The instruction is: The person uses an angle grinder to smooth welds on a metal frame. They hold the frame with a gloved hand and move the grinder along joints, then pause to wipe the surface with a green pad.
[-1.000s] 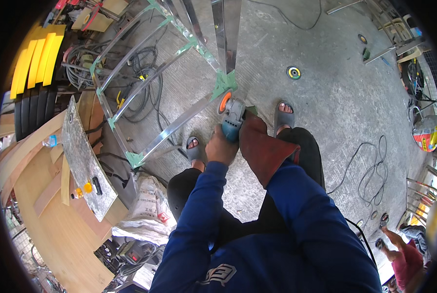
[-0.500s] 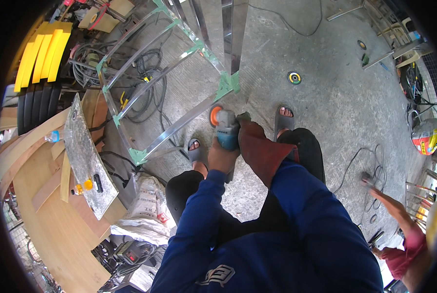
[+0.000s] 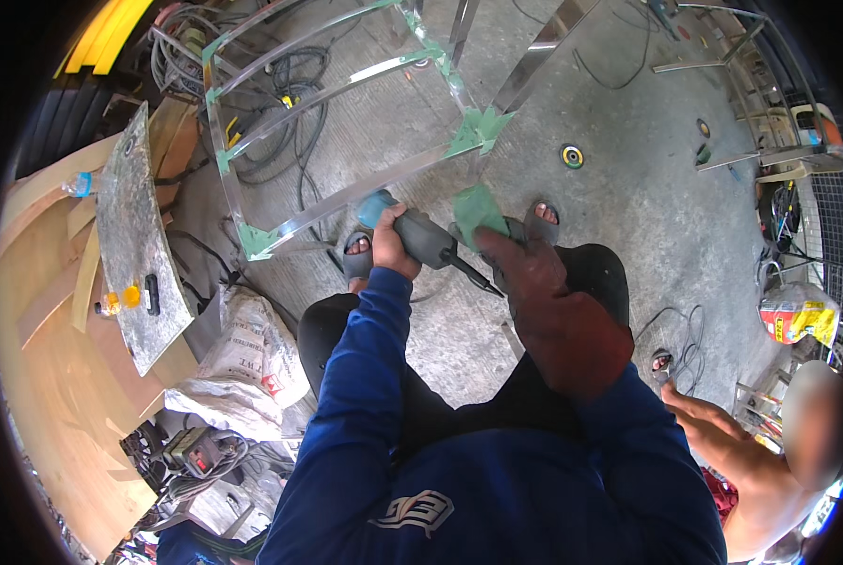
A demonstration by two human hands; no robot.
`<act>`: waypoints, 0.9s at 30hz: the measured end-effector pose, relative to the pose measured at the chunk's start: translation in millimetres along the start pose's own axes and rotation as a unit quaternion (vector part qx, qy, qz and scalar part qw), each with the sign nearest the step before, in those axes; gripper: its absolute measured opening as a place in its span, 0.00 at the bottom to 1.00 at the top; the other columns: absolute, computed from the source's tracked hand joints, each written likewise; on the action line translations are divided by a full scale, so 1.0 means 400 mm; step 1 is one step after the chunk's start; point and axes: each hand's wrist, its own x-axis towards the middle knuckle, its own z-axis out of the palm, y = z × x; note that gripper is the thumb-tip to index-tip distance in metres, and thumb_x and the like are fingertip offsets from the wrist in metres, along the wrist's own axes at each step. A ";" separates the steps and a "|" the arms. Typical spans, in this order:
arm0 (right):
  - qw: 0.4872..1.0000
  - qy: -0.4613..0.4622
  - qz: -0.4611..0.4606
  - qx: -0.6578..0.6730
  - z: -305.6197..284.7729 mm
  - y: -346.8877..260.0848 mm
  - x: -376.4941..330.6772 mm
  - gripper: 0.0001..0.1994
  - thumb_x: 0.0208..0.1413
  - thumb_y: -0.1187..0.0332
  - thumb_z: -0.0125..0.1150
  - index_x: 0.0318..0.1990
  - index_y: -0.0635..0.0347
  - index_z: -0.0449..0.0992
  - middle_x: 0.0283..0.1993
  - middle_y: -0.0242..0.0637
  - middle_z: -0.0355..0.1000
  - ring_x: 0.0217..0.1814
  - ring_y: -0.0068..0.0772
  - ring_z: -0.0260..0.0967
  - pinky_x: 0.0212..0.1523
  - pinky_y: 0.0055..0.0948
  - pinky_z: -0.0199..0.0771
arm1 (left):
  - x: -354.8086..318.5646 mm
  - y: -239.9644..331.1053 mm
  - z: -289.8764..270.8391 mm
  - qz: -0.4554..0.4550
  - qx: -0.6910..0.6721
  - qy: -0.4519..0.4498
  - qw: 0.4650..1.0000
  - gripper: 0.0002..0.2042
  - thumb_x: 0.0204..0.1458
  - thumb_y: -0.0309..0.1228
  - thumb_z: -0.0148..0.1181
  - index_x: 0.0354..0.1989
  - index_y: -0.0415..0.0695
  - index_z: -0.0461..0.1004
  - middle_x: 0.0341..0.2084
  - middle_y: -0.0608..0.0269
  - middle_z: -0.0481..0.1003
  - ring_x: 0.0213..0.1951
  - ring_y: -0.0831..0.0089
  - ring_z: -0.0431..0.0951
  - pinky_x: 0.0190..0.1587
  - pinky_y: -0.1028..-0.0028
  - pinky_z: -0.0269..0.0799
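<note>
My left hand [image 3: 390,237], bare, is wrapped round the body of an angle grinder [image 3: 426,237]. The grinder's teal head [image 3: 376,208] points away to the left, close to the near bar of a shiny metal frame [image 3: 351,191]. Its black cord trails toward my right hand. A reddish leather work glove covers my right hand [image 3: 534,268], which is closed on a flat green piece [image 3: 481,211] just right of the grinder. What kind of piece it is, I cannot make out. Green tape [image 3: 481,132] wraps the frame's corners.
Left of me stand a grey-stained board [image 3: 144,250], curved plywood sheets [image 3: 54,377] and a white sack [image 3: 247,353]. Cables [image 3: 299,132] lie under the frame. On the concrete floor is a round disc [image 3: 572,156]. Another person [image 3: 722,433] is at the lower right.
The grinder has turned, its head swinging left and its orange disc out of sight. My gloved hand has come off it and now shows the green piece. The view has shifted.
</note>
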 end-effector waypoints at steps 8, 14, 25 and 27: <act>0.956 -0.038 -0.250 -0.145 0.063 0.096 -0.036 0.25 0.54 0.51 0.77 0.49 0.63 0.84 0.57 0.51 0.79 0.59 0.47 0.78 0.69 0.42 0.71 | 0.203 -0.009 -0.192 0.038 0.086 -0.058 0.994 0.11 0.58 0.33 0.60 0.45 0.42 0.78 0.40 0.57 0.80 0.46 0.60 0.80 0.55 0.61 0.76; 0.928 -0.062 -0.297 -0.217 0.082 0.100 -0.038 0.23 0.50 0.49 0.71 0.44 0.60 0.85 0.48 0.59 0.78 0.57 0.59 0.77 0.67 0.49 0.72 | 0.275 0.017 -0.230 -0.006 0.129 -0.049 0.990 0.15 0.55 0.39 0.66 0.43 0.41 0.79 0.38 0.53 0.82 0.37 0.56 0.83 0.48 0.60 0.81; 0.900 -0.050 -0.412 -0.134 0.069 0.084 -0.057 0.24 0.51 0.55 0.68 0.54 0.58 0.82 0.46 0.53 0.80 0.50 0.56 0.78 0.52 0.49 0.76 | 0.165 -0.016 -0.128 -0.033 0.123 0.008 0.992 0.15 0.57 0.45 0.63 0.38 0.44 0.77 0.33 0.56 0.80 0.36 0.56 0.82 0.44 0.54 0.82; 0.972 -0.032 -0.222 -0.065 0.051 0.093 -0.029 0.25 0.56 0.52 0.73 0.55 0.60 0.81 0.49 0.53 0.80 0.53 0.55 0.78 0.59 0.46 0.76 | 0.151 -0.025 -0.135 -0.032 0.056 -0.051 0.997 0.12 0.57 0.41 0.63 0.38 0.46 0.77 0.33 0.58 0.80 0.36 0.57 0.82 0.46 0.56 0.82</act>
